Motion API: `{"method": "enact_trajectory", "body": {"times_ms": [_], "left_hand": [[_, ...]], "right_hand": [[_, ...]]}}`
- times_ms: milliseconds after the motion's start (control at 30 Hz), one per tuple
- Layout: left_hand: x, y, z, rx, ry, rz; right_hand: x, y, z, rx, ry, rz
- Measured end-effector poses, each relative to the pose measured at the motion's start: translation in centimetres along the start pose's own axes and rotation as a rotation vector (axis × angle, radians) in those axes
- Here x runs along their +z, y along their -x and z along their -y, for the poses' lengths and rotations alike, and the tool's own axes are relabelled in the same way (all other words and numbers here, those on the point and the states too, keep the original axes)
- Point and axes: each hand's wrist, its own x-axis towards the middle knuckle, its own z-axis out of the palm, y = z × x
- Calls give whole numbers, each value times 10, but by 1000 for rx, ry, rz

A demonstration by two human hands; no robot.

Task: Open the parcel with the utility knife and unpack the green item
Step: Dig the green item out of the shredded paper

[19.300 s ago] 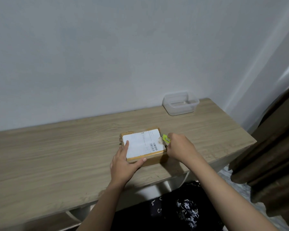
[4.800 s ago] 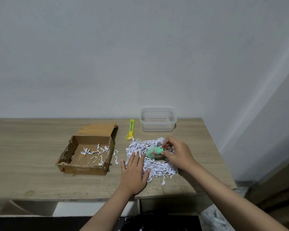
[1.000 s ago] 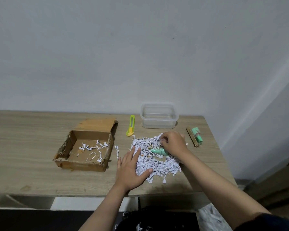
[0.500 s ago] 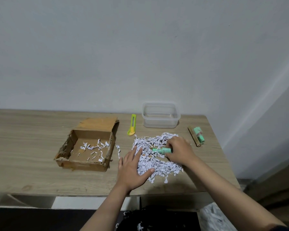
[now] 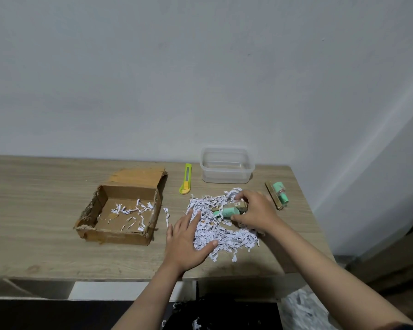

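Green roll in right hand, over the shred pile

Green item (image 5: 229, 212): pale green roll, lying roughly horizontal, with a brown cardboard-looking piece (image 5: 238, 206) pressed along its far side. Label details too small to read. Right hand (image 5: 255, 211) pinches both together, thumb under the near side, fingers curled over the top. Roll's left end sticks out past the fingers, over the middle of the pile; can't tell if it touches the paper.

Shredded paper (image 5: 221, 226): white strips heaped on the table (image 5: 34, 210), between the parcel and the table's right edge. Left hand (image 5: 187, 241) is flat, palm down, fingers spread, gripping nothing, pressing on the pile's near-left edge. Thumb points right across the strips.

Parcel (image 5: 122, 211): open brown carton left of the pile, top flap folded back toward the wall, edges torn ragged. A few white strips lie inside on its floor, a couple more on the table just beside its right wall.

Utility knife (image 5: 186, 178): yellow-green, lying on the table beyond the pile, between the carton flap and the clear plastic container (image 5: 226, 165). Touching neither.

Second green roll (image 5: 280, 192) with a brown stick (image 5: 273, 195) beside it sits near the table's right edge, just past the right hand.

Container stands against the wall. It looks empty.
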Motion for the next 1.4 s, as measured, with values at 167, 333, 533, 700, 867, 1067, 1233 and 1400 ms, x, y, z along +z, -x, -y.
{"method": "enact_trajectory", "body": {"times_ms": [167,333,533,700,867,1067,1233,1400], "left_hand": [[0,1,0,2,6,3],[0,1,1,7,8,-7],[0,1,2,6,11,-3],[-1,1,0,6,14,-6],[-4,4,-1,16,54,-14],[-5,4,-1,28,62,-16],[-4,4,1,34,47,-28],[-2,3,1,46,32,-45]], "right_hand": [[-6,0,5,12,-316,-42],[-3,3,0,73,-307,-41],[-5,11,-3,55,-64,-100],[-7,19,0,-35,-166,-126],[-20,28,10,-23,-367,-140],[-34,37,-1,87,-477,-139],[-44,54,-21,222,-548,-228],[-34,82,-51,445,-584,-617]]}}
